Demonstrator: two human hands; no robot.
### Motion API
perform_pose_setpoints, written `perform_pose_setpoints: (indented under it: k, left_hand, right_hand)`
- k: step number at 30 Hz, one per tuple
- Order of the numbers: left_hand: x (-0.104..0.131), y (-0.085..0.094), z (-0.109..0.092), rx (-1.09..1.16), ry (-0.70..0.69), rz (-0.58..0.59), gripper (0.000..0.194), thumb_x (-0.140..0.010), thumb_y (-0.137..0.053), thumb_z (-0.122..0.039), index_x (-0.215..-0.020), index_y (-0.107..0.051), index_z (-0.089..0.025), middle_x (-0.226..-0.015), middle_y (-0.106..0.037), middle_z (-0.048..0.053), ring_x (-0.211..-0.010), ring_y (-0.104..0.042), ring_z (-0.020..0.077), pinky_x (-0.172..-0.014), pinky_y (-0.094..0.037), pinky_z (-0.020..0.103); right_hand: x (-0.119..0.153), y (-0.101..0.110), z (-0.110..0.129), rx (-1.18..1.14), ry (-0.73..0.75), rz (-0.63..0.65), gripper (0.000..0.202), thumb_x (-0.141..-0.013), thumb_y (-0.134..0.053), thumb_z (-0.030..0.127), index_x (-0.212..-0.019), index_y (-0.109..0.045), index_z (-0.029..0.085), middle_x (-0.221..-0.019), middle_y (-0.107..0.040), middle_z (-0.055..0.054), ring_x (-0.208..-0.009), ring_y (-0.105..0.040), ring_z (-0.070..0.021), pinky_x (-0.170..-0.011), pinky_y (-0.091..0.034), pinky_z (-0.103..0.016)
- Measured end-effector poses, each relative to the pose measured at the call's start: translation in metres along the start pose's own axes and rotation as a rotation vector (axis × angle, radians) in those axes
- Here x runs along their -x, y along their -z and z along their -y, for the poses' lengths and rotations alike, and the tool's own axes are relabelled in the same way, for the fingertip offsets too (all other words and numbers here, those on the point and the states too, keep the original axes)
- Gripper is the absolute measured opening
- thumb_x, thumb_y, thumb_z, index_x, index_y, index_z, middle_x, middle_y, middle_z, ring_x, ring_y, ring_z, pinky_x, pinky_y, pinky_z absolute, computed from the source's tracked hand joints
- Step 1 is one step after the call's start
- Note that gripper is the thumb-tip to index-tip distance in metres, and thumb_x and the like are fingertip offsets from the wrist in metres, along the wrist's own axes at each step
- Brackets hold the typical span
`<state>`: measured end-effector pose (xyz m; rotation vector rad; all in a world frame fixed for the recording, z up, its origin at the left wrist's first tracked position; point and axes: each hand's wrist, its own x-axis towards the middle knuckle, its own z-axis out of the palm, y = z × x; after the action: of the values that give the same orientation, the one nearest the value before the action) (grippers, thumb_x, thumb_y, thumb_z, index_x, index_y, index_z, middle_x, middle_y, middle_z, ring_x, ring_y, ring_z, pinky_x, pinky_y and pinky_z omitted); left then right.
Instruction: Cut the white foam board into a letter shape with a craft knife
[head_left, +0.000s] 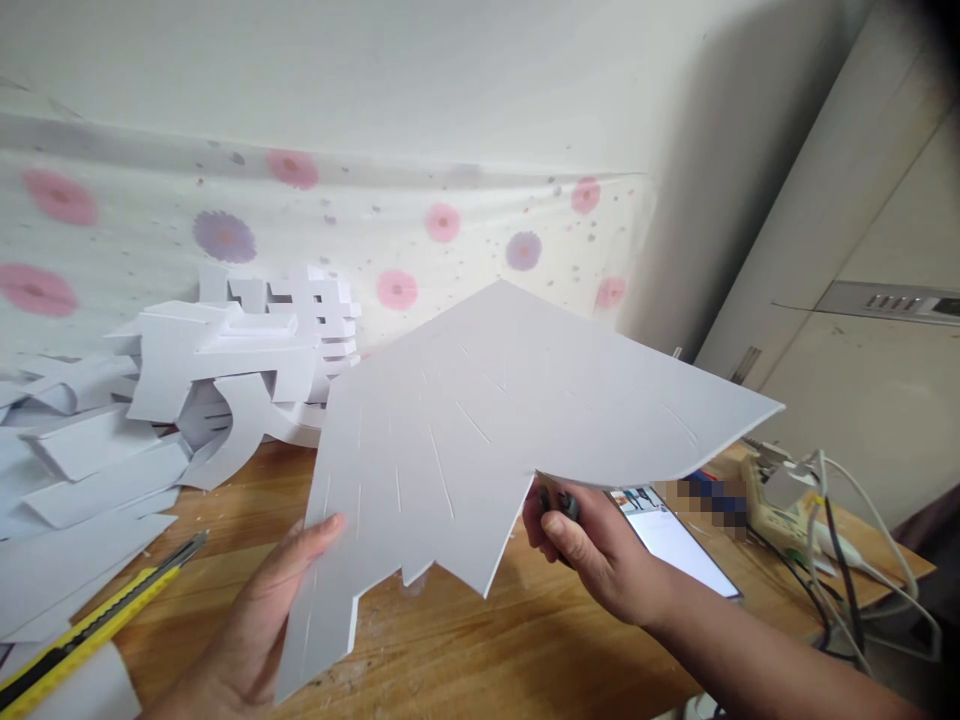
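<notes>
A large white foam board sheet is raised above the table, tilted, with several short slits in it and a jagged lower edge. My left hand grips its lower left part, thumb on the front face and fingers behind. Below the inner notch of the board, my right hand is closed round a small black-handled tool that looks like scissors. Its working end is hidden by the board and the fingers.
Cut white foam pieces are heaped at left. A yellow utility knife lies near them with its blade showing. On the right are a lit tablet or phone and a power strip with tangled cables. The table is wooden.
</notes>
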<state>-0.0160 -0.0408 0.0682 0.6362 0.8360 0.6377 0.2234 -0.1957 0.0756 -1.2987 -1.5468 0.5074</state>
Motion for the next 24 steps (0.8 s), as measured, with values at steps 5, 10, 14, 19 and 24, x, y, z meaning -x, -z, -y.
perform_pose_setpoints:
  k: [5,10,14,19,24]
  left_hand:
    - [-0.0005,-0.0002,-0.0003,-0.111,0.007,-0.026,0.024,-0.054,-0.084,-0.031,-0.056,-0.063,-0.020,-0.041,-0.057,-0.006,-0.030,-0.049,0.0125,-0.033,-0.043,0.024]
    - [-0.0036,0.0044,0.0004,-0.124,-0.051,-0.109,0.022,-0.056,-0.084,-0.032,-0.062,-0.067,-0.019,-0.050,-0.066,-0.002,-0.036,-0.056,0.0138,-0.035,-0.044,0.022]
    - [-0.0055,0.0053,0.0010,-0.076,-0.073,-0.106,0.020,-0.057,-0.084,-0.029,-0.064,-0.068,-0.020,-0.054,-0.068,-0.003,-0.040,-0.059,0.0148,-0.037,-0.047,0.022]
    - [-0.0023,-0.0020,0.0003,-0.035,-0.031,-0.080,0.015,-0.064,-0.078,-0.032,-0.071,-0.070,-0.021,-0.057,-0.069,-0.004,-0.045,-0.063,0.0171,-0.046,-0.054,0.027]
    - [-0.0002,-0.0018,-0.0006,-0.105,-0.016,-0.066,0.017,-0.064,-0.077,-0.034,-0.062,-0.067,-0.020,-0.048,-0.063,-0.003,-0.036,-0.057,0.0162,-0.037,-0.049,0.026]
  right_hand:
    - [0.0018,-0.0018,0.0005,-0.274,-0.080,0.130,0.042,-0.096,-0.042,0.057,-0.095,-0.052,0.016,-0.069,-0.051,0.000,-0.054,-0.045,-0.0096,-0.049,-0.036,-0.022]
    - [0.0050,0.0027,0.0004,-0.369,-0.061,0.263,0.044,-0.096,-0.046,0.054,-0.105,-0.059,0.013,-0.068,-0.052,0.001,-0.054,-0.045,-0.0089,-0.050,-0.035,-0.022]
    - [0.0070,0.0056,0.0006,-0.132,0.085,0.178,0.042,-0.093,-0.052,0.052,-0.104,-0.064,0.013,-0.073,-0.056,-0.002,-0.062,-0.049,-0.0117,-0.058,-0.040,-0.026]
    - [0.0079,0.0051,-0.0064,-0.058,0.013,0.010,0.040,-0.096,-0.048,0.052,-0.109,-0.060,0.016,-0.073,-0.053,-0.001,-0.063,-0.049,-0.0130,-0.056,-0.041,-0.026]
    - [0.0067,0.0033,-0.0063,0.030,-0.011,-0.024,0.039,-0.096,-0.044,0.054,-0.088,-0.057,0.018,-0.071,-0.051,-0.001,-0.062,-0.047,-0.0134,-0.056,-0.042,-0.027]
